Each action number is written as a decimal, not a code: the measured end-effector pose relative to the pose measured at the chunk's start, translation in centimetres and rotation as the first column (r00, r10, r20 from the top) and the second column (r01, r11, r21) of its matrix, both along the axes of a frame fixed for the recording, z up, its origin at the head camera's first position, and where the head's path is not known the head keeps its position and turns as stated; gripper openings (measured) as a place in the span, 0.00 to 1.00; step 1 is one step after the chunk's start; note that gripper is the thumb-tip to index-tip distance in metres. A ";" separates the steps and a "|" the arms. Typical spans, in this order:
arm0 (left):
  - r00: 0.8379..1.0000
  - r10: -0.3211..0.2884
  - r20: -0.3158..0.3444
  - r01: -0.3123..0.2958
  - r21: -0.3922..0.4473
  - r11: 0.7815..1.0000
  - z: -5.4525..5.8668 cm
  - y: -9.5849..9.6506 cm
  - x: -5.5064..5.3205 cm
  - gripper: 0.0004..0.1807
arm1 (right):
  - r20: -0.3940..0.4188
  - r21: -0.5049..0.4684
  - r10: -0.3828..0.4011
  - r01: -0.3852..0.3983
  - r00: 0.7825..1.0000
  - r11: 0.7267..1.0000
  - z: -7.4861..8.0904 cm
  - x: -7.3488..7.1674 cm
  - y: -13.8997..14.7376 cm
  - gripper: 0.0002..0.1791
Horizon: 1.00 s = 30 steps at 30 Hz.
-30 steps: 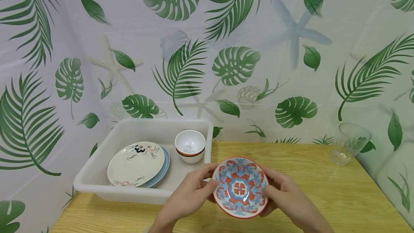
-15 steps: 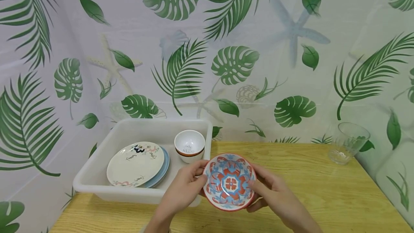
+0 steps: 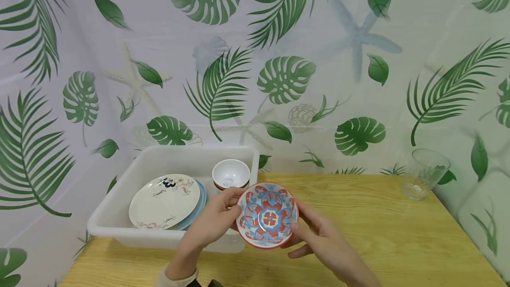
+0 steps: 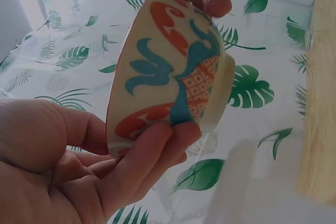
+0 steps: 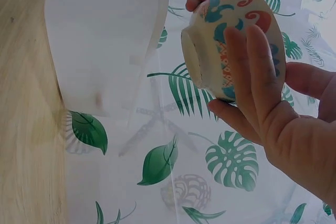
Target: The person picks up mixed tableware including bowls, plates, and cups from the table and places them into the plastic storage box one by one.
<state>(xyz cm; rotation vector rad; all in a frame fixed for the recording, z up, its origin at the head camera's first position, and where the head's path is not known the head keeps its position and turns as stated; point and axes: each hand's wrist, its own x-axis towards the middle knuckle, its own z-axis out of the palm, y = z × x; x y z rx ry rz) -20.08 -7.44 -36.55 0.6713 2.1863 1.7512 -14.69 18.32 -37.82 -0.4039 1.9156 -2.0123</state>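
Note:
A patterned bowl (image 3: pixel 268 216), red and blue on white with a red rim, is held in the air between both hands, its inside facing the head camera. My left hand (image 3: pixel 213 220) pinches its left edge, thumb at the rim and fingers against the outer wall. On the other side my right hand (image 3: pixel 318 236) grips it, thumb at the rim. The right wrist view shows that hand's fingers (image 5: pixel 257 72) spread along the bowl's outside. In the left wrist view the decorated outer wall (image 4: pixel 168 72) and pale foot ring show.
A white plastic tub (image 3: pixel 139 237) stands left on the wooden table (image 3: pixel 358 216). Inside are a cream plate (image 3: pixel 163 203) over a blue plate (image 3: pixel 202 205), and stacked small bowls (image 3: pixel 231 172), partly hidden. A clear glass (image 3: pixel 422 176) stands at the back right. Leaf-printed sheeting (image 3: pixel 279 12) hangs behind.
Both hands have carried the patterned bowl left and slightly up, so it now overlaps the tub's right front corner in view. The tub, plates and glass have stayed put.

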 end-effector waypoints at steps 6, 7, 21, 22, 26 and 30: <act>0.998 -0.053 -0.037 0.048 -0.130 0.990 2.2 -1.2 -1.9 0.20 | -0.040 -0.005 0.035 -0.035 0.999 0.999 -0.2 0.2 -0.7 0.38; 0.997 -0.061 -0.044 0.053 -0.154 0.987 2.6 -1.5 -2.3 0.20 | -0.054 -0.006 0.048 -0.048 0.997 0.999 -0.3 0.2 -0.8 0.38; 0.998 -0.040 0.040 0.048 -0.257 0.965 3.5 -5.0 -9.8 0.21 | -0.010 0.074 0.036 -0.036 0.999 0.997 -2.9 0.1 -3.4 0.37; 0.998 -0.023 0.050 0.035 -0.260 0.965 3.2 -5.2 -10.3 0.21 | -0.008 0.085 0.027 -0.026 1.000 0.996 -3.2 0.1 -3.7 0.37; 0.995 0.035 0.097 -0.009 -0.255 0.967 2.2 -5.7 -11.6 0.22 | -0.004 0.101 -0.003 0.004 1.000 0.995 -4.6 0.1 -4.7 0.39; 0.984 0.096 0.149 -0.058 -0.238 0.970 1.1 -6.0 -12.5 0.23 | -0.006 0.066 -0.007 0.008 1.000 0.998 -5.4 0.2 -5.5 0.40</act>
